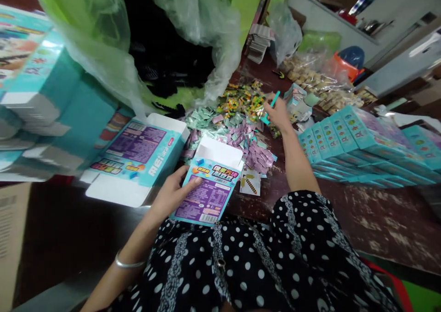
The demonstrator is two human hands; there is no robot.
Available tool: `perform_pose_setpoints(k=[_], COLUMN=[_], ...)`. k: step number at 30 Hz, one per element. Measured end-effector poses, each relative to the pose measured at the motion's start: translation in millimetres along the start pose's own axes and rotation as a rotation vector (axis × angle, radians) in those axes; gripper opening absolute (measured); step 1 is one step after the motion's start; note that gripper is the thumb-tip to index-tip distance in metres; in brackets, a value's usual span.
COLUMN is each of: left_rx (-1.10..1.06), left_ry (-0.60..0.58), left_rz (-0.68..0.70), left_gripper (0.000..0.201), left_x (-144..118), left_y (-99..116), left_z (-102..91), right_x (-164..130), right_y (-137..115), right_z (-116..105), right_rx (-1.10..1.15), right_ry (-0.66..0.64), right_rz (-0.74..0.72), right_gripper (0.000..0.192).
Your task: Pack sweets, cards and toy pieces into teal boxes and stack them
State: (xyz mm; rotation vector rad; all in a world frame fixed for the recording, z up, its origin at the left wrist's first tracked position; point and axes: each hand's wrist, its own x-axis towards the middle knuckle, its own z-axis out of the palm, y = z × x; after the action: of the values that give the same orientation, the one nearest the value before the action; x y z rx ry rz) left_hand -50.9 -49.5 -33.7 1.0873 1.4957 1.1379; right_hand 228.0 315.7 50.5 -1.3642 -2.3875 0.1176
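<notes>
My left hand [172, 192] grips a small teal and purple printed carton [210, 190] with its white top flap open, held at the table's near edge above my lap. My right hand [277, 112] is stretched out over a heap of small packets [237, 128] in the middle of the table and pinches a thin teal plastic piece [274, 101]. A loose card with a pixel pickaxe picture [250, 183] lies just right of the carton. A second, larger open carton [138, 158] lies flat to the left of my left hand.
Stacked flat teal cartons [44, 100] stand at left. Rows of filled teal boxes [361, 142] sit at right. A big green plastic bag [165, 41] gapes behind the packets. Bagged goods [320, 82] lie at the far right. My lap in polka-dot cloth [268, 261] fills the foreground.
</notes>
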Motion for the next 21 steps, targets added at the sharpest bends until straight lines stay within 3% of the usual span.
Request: perform_pose_setpoints(k=[2,5,9,11,13,17,21], left_rx=[0.006,-0.013,-0.037,-0.037,-0.038,-0.045,-0.082], left_ry=[-0.001,0.008,0.030,0.042,0.056,0.094,0.095], left_rz=[0.013,0.017,-0.014,-0.022,-0.019,-0.025,-0.036], left_gripper=[0.057,0.053,0.052,0.051,0.049,0.050,0.052], left_x=[-0.4,-3.0,-8.8,-11.3,-13.4,-16.9,-19.4], left_y=[2.5,2.8,0.6,-0.2,-0.9,-3.0,-4.2], left_z=[0.5,-1.6,-9.1,-13.4,-17.8,-26.7,-30.0], right_x=[23.6,65.9,119.2,136.2,144.6,144.5,142.6], right_y=[-29.5,-88.8,-178.4,-218.6,-251.0,-285.6,-290.4], right_z=[2.5,22.2,78.1,111.8,142.2,179.0,186.4], right_rx=[0.094,0.207,0.339,0.350,0.287,0.153,0.102], right_ry=[-0.058,-0.245,-0.398,-0.474,-0.574,-0.711,-0.759], right_rz=[-0.099,-0.275,-0.397,-0.373,-0.295,-0.205,-0.182], right_gripper=[0.031,0.028,0.015,0.008,0.023,0.039,0.034])
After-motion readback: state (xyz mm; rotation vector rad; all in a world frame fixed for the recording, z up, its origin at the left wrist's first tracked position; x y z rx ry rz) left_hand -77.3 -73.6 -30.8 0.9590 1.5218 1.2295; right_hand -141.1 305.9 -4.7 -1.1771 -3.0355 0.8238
